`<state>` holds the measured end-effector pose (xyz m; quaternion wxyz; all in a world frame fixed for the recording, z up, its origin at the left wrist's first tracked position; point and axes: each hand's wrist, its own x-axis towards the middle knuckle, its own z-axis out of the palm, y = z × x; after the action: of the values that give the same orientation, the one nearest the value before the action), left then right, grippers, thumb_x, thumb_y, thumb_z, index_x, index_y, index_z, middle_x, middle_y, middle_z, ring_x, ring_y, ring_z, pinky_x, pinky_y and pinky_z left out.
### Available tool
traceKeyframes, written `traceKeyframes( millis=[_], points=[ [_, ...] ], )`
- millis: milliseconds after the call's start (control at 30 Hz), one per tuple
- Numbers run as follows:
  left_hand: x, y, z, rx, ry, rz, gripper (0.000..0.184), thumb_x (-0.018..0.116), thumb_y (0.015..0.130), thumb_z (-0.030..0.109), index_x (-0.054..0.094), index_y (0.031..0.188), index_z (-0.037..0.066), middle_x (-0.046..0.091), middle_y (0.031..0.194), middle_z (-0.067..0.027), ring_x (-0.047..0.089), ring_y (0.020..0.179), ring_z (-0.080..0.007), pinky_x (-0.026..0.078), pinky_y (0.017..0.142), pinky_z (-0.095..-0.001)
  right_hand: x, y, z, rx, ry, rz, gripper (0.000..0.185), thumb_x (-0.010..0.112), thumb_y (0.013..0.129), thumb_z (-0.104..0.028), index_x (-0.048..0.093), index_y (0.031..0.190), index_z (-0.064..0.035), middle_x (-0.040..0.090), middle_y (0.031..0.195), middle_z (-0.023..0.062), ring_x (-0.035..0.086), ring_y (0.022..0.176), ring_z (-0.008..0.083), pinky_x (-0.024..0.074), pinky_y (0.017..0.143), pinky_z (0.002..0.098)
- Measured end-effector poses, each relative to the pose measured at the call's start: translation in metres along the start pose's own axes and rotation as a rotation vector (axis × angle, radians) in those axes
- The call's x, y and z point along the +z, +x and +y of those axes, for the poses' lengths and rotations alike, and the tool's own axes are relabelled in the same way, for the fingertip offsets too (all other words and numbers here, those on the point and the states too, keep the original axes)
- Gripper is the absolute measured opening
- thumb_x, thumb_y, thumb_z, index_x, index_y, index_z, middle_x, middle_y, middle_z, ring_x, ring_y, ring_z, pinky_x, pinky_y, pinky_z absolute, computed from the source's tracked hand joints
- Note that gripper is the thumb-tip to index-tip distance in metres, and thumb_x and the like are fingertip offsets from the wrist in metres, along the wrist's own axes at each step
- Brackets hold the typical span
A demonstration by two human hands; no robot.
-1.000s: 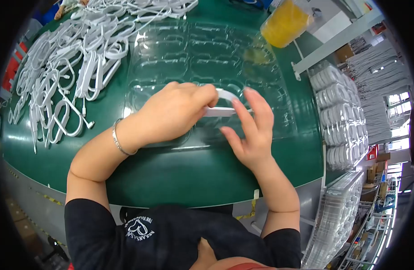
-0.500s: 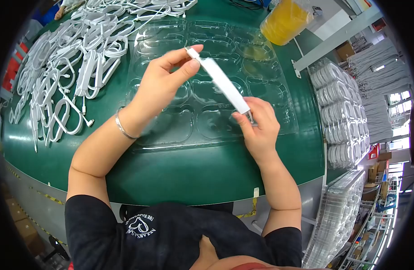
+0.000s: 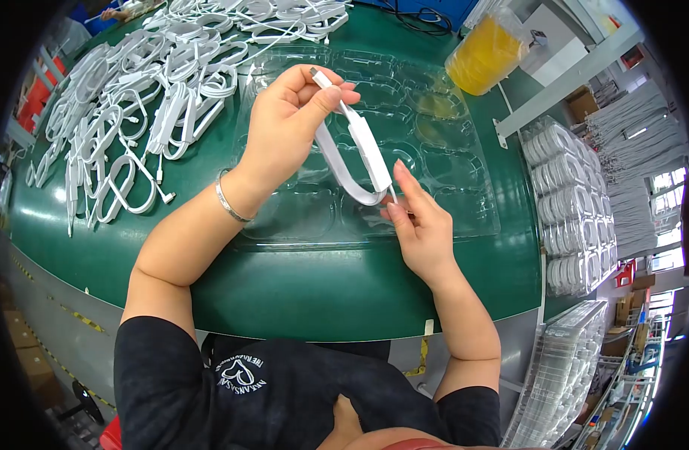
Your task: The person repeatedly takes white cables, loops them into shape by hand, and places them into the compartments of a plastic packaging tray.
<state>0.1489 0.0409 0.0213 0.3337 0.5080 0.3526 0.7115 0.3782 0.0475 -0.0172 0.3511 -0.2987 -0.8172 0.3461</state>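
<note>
- Green bench [image 3: 307, 292] in a workroom, with a clear molded tray [image 3: 464, 161] lying flat on it; its visible pockets hold no cables.
- Left of the tray, a loose pile of white cables [image 3: 166, 112] spreads over the bench, probably kept there to be within easy reach.
- Right of the tray, clear packs [image 3: 573, 217] filled with coils stand stacked, perhaps set aside to leave the working area free. Beyond the tray's far right corner stands a yellow container [image 3: 487, 52].
- The white cable bundle [image 3: 370, 154] is raised above the middle of the tray, slanting from far left to near right, with its flat loop [image 3: 333, 165] hanging on the left side.
- Above the tray's left part, the left hand [image 3: 281, 124] pinches the dark-tipped connector [image 3: 321, 79]: thumb and index fingers [image 3: 326, 103] are clamped on it, the others loosely curled.
- Above the tray's near right part, the right hand [image 3: 427, 236] has its thumb closed toward the fingers [image 3: 415, 193] on the thin lower cable; one finger stands extended, and whether it touches is unclear.
- Holding both ends likely keeps the bundle straight and steady, clear of the tray.
</note>
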Motion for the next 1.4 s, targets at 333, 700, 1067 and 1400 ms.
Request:
traceKeyframes(
  millis=[333, 700, 1067, 1400],
  points=[
    [0.043, -0.015, 0.002, -0.153, 0.004, -0.187, 0.014, 0.061, 0.088, 0.008, 0.056, 0.098, -0.001, 0.065, 0.097, -0.0081, 0.062, 0.097, -0.0139, 0.048, 0.083, -0.0267, -0.013, 0.006, -0.008, -0.258, -0.36, 0.25, 0.054, 0.069, 0.077, -0.006, 0.05, 0.127, 0.0006, 0.05, 0.13, 0.0188, 0.056, 0.109, 0.0264, 0.0465, 0.089, 0.0333],
    [0.045, -0.028, -0.01, -0.728, -0.545, -0.075, 0.024, 0.058, 0.089, 0.017, 0.062, 0.108, 0.004, 0.063, 0.094, -0.0016, 0.056, 0.088, -0.009, 0.042, 0.082, -0.0243, -0.022, 0.007, 0.007, -0.611, -0.452, 0.455, 0.03, 0.069, 0.068, 0.009, 0.064, 0.097, 0.0012, 0.062, 0.084, 0.0124, 0.062, 0.07, 0.0255, 0.0518, 0.062, 0.0307],
    [0.03, -0.016, 0.002, -0.668, -0.372, -0.485, 0.029, 0.057, 0.088, 0.015, 0.062, 0.111, -0.004, 0.065, 0.085, -0.0063, 0.062, 0.079, -0.0117, 0.05, 0.073, -0.0255, -0.025, 0.01, 0.005, -0.692, -0.312, 0.277, 0.04, 0.066, 0.059, 0.013, 0.066, 0.096, 0.0, 0.061, 0.083, 0.0107, 0.061, 0.071, 0.0258, 0.0509, 0.065, 0.0329],
    [0.034, -0.022, 0.004, -0.679, -0.389, -0.478, 0.03, 0.058, 0.09, 0.019, 0.062, 0.117, 0.007, 0.062, 0.092, 0.0053, 0.05, 0.073, -0.0013, 0.033, 0.06, -0.0161, -0.018, 0.003, 0.004, -0.344, -0.037, 0.222, 0.032, 0.07, 0.071, 0.009, 0.062, 0.101, 0.0012, 0.064, 0.088, 0.0113, 0.062, 0.075, 0.0193, 0.0501, 0.066, 0.0285]
  ],
)
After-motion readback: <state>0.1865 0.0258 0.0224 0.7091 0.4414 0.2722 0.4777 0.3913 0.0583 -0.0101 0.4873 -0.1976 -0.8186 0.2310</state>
